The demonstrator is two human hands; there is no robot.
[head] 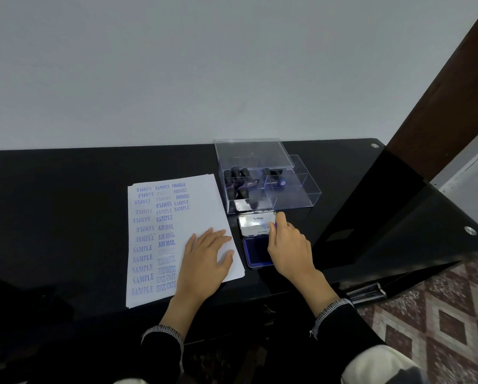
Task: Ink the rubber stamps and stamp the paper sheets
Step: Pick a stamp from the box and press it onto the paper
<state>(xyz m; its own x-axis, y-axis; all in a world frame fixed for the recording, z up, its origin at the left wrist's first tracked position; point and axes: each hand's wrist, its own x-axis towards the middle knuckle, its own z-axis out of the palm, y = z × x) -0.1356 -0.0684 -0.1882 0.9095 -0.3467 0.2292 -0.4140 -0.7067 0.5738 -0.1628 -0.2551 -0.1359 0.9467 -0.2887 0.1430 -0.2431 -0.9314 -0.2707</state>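
left hand (207, 256): flat on the bottom right corner of the paper sheets (204, 200), fingers straight and spread – just pinning the stack down, gripping nothing.

right hand (287, 242): over the ink pad (255, 252), fingers curled round something small. I only catch a sliver of purple by the fingertips (pretty sure that's a rubber stamp (275, 224), but the hand hides almost all of it, so can't say which way its long axis runs).

pad vs fingers: the blue pad sits directly under and a bit left of my right hand, its shiny lid (255, 223) flipped open on the far side. So this hand is the near one for inking – the left is busy on the paper.

sheet: top page carries columns of SAMPLE, AIR MAIL, EXPRESS, FAX OUT prints on its left and middle; the bare strip is on the right, just left of the pad. My guess is the next print goes there, a short hop leftward.

stamp box (268, 178): clear plastic, just beyond the pad, more black-handled stamps lying inside.

table (65, 203): black, glossy.
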